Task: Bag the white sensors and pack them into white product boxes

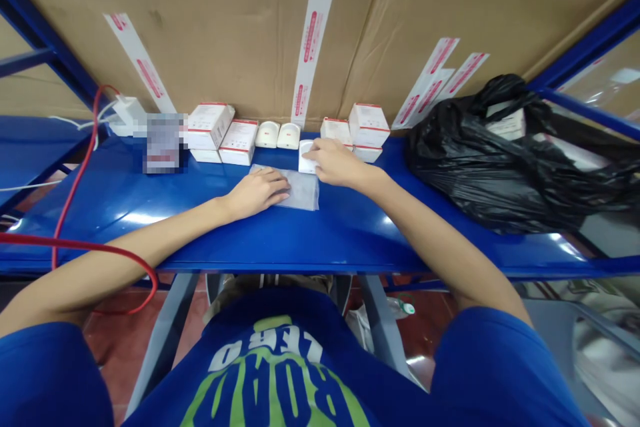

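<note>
My left hand [259, 192] lies open on a flat clear plastic bag [303, 192], its fingers stretched across the bag's left part. At the bag's upper right corner, my right hand [330, 159] has its fingers closed on a small white plastic device [305, 161], which is partly hidden under them. Two similar white rounded devices [267, 135] stand side by side behind my hands, each with a small red mark. Left of them is a white and red carton [239, 142], and more small cartons [369, 125] are stacked behind my right hand.
A large black plastic bag [480, 160] with white boxes in it fills the right of the blue shelf [310, 240]. At the left are a white plug [129, 110], a blurred-out object [163, 143] and a red cable [75, 187]. Cardboard [240, 33] walls off the back.
</note>
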A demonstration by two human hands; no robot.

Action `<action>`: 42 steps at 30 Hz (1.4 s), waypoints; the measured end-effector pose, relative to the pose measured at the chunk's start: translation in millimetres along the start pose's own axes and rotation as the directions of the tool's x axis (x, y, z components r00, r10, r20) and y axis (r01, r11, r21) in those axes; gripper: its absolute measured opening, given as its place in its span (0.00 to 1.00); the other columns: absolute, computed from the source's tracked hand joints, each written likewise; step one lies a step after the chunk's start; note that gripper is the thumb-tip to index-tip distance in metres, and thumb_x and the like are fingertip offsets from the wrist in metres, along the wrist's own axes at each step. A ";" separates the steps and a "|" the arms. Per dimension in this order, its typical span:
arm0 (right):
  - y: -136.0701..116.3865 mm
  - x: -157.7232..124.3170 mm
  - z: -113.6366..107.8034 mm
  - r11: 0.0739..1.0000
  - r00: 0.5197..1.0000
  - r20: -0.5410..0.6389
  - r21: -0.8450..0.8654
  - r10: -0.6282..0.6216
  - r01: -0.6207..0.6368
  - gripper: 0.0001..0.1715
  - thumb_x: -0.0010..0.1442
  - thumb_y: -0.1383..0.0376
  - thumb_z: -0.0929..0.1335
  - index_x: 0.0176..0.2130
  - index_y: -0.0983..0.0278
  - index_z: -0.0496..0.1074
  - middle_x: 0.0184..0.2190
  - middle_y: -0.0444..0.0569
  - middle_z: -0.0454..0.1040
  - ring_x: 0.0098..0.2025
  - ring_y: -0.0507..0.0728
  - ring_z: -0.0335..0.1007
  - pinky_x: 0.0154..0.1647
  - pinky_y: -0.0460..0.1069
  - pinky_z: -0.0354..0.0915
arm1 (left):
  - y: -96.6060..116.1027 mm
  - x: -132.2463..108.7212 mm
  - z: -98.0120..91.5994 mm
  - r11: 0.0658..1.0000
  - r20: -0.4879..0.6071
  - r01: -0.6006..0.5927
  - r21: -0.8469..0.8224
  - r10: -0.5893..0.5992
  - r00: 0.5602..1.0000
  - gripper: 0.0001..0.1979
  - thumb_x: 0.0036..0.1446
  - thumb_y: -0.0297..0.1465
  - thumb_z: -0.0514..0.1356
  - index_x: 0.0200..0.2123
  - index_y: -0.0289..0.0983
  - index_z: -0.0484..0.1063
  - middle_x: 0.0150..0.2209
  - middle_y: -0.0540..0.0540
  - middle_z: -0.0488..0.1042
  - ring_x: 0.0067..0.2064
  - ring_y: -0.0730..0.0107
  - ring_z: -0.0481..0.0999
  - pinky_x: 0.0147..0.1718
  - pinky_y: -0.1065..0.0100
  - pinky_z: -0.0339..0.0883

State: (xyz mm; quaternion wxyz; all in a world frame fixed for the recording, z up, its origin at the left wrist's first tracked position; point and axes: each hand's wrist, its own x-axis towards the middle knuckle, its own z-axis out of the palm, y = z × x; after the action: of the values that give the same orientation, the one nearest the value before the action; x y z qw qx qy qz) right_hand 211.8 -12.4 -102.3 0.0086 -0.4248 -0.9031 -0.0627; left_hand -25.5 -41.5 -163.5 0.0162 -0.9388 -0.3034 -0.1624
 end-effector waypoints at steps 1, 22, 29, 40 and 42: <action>-2.9 -7.5 0.0 1.000 1.000 0.013 0.004 -0.017 0.017 0.26 0.60 0.77 0.63 0.53 0.67 0.81 0.51 0.63 0.78 0.54 0.70 0.74 0.56 0.63 0.69 | 0.3 0.1 -0.1 1.000 0.006 0.002 0.002 -0.002 1.000 0.14 0.72 0.35 0.55 0.49 0.37 0.79 0.48 0.39 0.81 0.53 0.55 0.79 0.54 0.54 0.72; 2.0 -48.7 -4.3 0.967 0.962 -0.274 0.246 0.004 0.066 0.39 0.56 0.52 0.71 0.62 0.65 0.70 0.53 0.62 0.75 0.56 0.75 0.69 0.62 0.72 0.62 | 6.4 20.6 -13.1 0.917 0.127 -0.117 0.381 0.074 0.989 0.09 0.65 0.27 0.56 0.39 0.36 0.78 0.33 0.41 0.77 0.37 0.56 0.78 0.38 0.59 0.68; -1.7 -39.6 13.7 0.961 0.979 0.009 0.191 0.202 -0.200 0.38 0.63 0.49 0.68 0.65 0.65 0.68 0.56 0.64 0.75 0.55 0.74 0.73 0.53 0.63 0.69 | -0.7 15.3 -12.7 0.930 0.061 -0.025 0.366 0.002 0.998 0.12 0.67 0.30 0.54 0.37 0.37 0.78 0.33 0.42 0.78 0.37 0.56 0.77 0.39 0.58 0.68; -5.6 -37.2 12.2 0.893 0.937 -0.009 0.305 0.350 -0.331 0.40 0.65 0.51 0.65 0.69 0.66 0.64 0.60 0.65 0.75 0.59 0.77 0.72 0.59 0.70 0.68 | 6.6 16.4 6.8 0.990 -0.012 -0.088 0.113 0.090 0.996 0.14 0.73 0.34 0.54 0.45 0.35 0.78 0.44 0.40 0.78 0.46 0.58 0.77 0.49 0.58 0.71; -2.5 -37.1 13.6 0.880 0.930 -0.074 0.357 0.361 -0.313 0.41 0.65 0.50 0.65 0.70 0.64 0.63 0.61 0.65 0.74 0.61 0.77 0.71 0.59 0.72 0.67 | 6.7 18.0 9.4 0.993 -0.015 -0.078 0.088 0.080 0.997 0.13 0.72 0.31 0.53 0.44 0.36 0.78 0.41 0.42 0.78 0.44 0.61 0.77 0.49 0.59 0.72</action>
State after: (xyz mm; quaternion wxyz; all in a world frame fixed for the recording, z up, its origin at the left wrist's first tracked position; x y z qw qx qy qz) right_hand 234.0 -40.8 -118.7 0.1548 -0.5623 -0.8095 0.0670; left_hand -5.1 -35.6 -166.3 0.0663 -0.9469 -0.2728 -0.1567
